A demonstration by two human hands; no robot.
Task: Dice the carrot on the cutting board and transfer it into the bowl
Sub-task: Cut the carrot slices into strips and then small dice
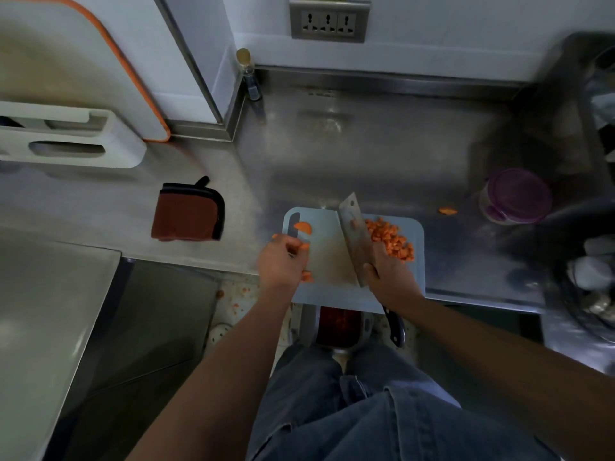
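Observation:
A light blue cutting board (326, 251) lies at the steel counter's front edge. A heap of diced carrot (391, 239) sits on its right half. My right hand (387, 272) grips a cleaver (354, 237) by the handle, blade angled across the board's middle. My left hand (283, 261) pinches carrot pieces at the board's left edge; one slice (303, 227) lies just beyond the fingers and another piece (307, 277) shows beside the palm. No bowl is clearly in view.
A brown pot holder (188, 212) lies left of the board. A purple-lidded jar (515, 196) and a stray carrot bit (447, 211) are to the right, the sink (595, 161) farther right. A bin (337, 327) stands below the counter edge; carrot scraps dot the floor.

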